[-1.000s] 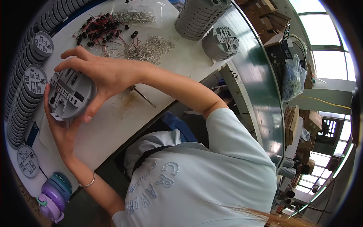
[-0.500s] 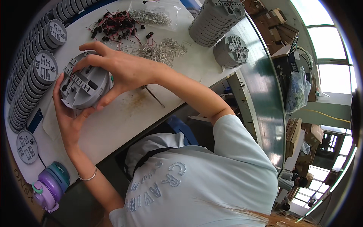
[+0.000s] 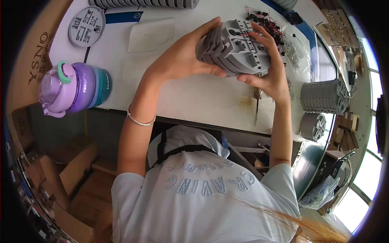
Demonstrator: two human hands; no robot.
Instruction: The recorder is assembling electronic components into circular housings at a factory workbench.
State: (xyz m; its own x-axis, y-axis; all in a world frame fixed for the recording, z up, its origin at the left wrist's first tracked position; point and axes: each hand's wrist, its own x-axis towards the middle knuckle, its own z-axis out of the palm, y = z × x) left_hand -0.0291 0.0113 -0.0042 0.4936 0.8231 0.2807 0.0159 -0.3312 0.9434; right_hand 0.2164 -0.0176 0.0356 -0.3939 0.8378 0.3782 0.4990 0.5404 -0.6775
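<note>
Both hands hold a short stack of round grey plastic housings [image 3: 233, 54] above the white table. My left hand [image 3: 184, 56] wraps its left side, with the thumb along the lower edge. On the other side, my right hand [image 3: 273, 60] grips the stack, its thumb below and its fingers bent over the top housing. Slots, raised clips and a thin red wire show on that top face. My palms and the stack hide much of the fingers' contact. Just below my right hand lies a thin metal tool [image 3: 257, 105], its upper end partly hidden.
A purple and teal bottle [image 3: 83, 87] stands at the table's left edge, near a loose grey disc [image 3: 86, 26]. Black parts with red wires [image 3: 259, 18] and small metal pieces [image 3: 292, 52] lie behind my right hand. Grey housing stacks [image 3: 322, 97] stand at right.
My view has turned left, so the bottle and loose disc appear higher and larger. My hands have carried the stack away from the long rows of grey discs, and its layered side now shows.
</note>
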